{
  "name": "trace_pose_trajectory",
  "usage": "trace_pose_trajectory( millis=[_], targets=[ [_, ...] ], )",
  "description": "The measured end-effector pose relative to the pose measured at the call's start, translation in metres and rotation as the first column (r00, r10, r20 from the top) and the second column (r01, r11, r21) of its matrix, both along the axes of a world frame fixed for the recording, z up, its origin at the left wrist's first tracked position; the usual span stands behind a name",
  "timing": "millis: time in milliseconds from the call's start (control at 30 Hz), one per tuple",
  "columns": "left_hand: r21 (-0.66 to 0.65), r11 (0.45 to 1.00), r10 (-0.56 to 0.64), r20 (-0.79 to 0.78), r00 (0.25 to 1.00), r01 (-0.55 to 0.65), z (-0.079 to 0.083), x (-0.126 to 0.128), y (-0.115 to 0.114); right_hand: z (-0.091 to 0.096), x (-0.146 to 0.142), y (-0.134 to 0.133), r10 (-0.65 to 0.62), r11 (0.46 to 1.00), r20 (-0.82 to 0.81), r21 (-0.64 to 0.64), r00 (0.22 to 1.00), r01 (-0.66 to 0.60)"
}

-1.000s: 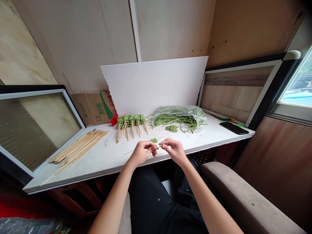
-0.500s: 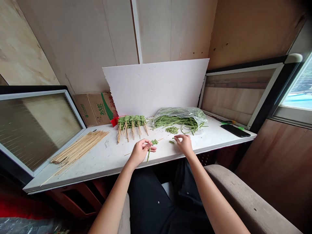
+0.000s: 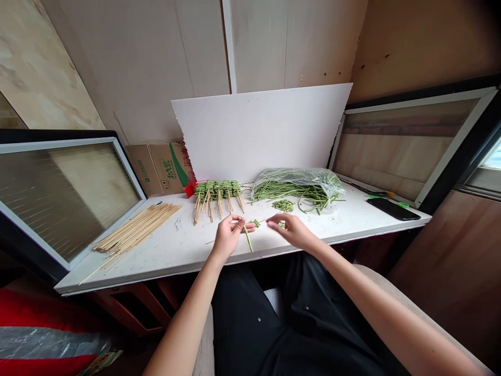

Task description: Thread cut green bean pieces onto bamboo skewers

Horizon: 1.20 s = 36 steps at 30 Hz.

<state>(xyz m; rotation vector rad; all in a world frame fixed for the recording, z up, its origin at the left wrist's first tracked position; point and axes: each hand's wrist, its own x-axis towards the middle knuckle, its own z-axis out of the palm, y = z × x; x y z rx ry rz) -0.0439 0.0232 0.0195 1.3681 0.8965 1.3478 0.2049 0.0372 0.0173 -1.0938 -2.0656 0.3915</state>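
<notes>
My left hand [image 3: 230, 234] is closed, pinching a length of green long bean [image 3: 248, 240] that hangs down from its fingers. A thin bamboo skewer [image 3: 263, 221] runs behind those fingers, with short cut bean pieces [image 3: 255, 223] along it near the fingertips. My right hand [image 3: 293, 230] is at the skewer's right end, its fingers bent together; whatever they hold is hidden. Below its fingers a few cut pieces [image 3: 282, 224] show on the white table. Just behind lies a small heap of cut bean pieces [image 3: 284, 205].
Finished bean skewers [image 3: 219, 190] are stacked at the back. Whole long beans lie in a clear plastic bag [image 3: 301, 183] to their right. Loose bamboo skewers [image 3: 136, 230] spread at the left. A black phone [image 3: 393, 209] lies at the right end of the white table [image 3: 176, 261].
My right hand has moved left, from above the loose cut pieces to the skewer's end. My left hand keeps its hold on the bean. The view has shifted slightly.
</notes>
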Motion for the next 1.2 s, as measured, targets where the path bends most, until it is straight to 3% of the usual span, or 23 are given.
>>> trace_pose_trajectory(
  millis=[133, 267, 367, 467, 567, 633, 700, 767, 933, 1200],
  targets=[
    [-0.007, 0.995, 0.1, 0.084, 0.991, -0.1, 0.001, 0.014, -0.008, -0.007, -0.021, -0.047, 0.164, 0.985, -0.085, -0.032, 0.983, -0.167],
    [-0.035, 0.994, 0.11, 0.131, 0.985, -0.106, 0.001, 0.027, -0.017, -0.026, -0.032, -0.064, 0.097, 0.995, -0.28, 0.052, 0.955, -0.086],
    [-0.037, 0.995, 0.094, 0.15, 0.984, -0.09, 0.0, 0.029, -0.017, -0.03, -0.031, -0.064, 0.067, 0.989, -0.352, 0.145, 0.934, -0.017],
    [0.004, 0.993, 0.119, 0.049, 0.992, -0.12, -0.002, 0.024, -0.014, -0.028, -0.023, -0.062, 0.023, 0.978, -0.382, 0.201, 0.924, 0.059],
    [0.235, 0.942, 0.287, -0.195, 0.938, -0.24, -0.002, 0.023, -0.016, -0.029, -0.013, -0.058, -0.02, 0.967, -0.403, 0.225, 0.915, 0.12],
    [0.431, 0.884, 0.348, -0.346, 0.871, -0.182, -0.002, 0.028, -0.022, -0.029, -0.009, -0.057, -0.042, 0.959, -0.407, 0.24, 0.912, 0.151],
    [0.506, 0.862, 0.295, -0.458, 0.839, -0.027, -0.003, 0.036, -0.031, -0.03, -0.007, -0.057, -0.052, 0.956, -0.407, 0.245, 0.912, 0.163],
    [0.515, 0.856, 0.272, -0.514, 0.814, 0.039, -0.005, 0.045, -0.038, -0.029, -0.008, -0.059, -0.042, 0.958, -0.412, 0.243, 0.91, 0.154],
    [0.549, 0.833, 0.292, -0.543, 0.787, 0.07, -0.012, 0.054, -0.043, -0.025, -0.013, -0.066, -0.006, 0.972, -0.417, 0.213, 0.909, 0.104],
    [0.565, 0.806, 0.271, -0.621, 0.735, 0.18, -0.006, 0.052, -0.048, -0.023, -0.01, -0.066, -0.034, 0.985, -0.414, 0.14, 0.91, 0.101]
  ],
)
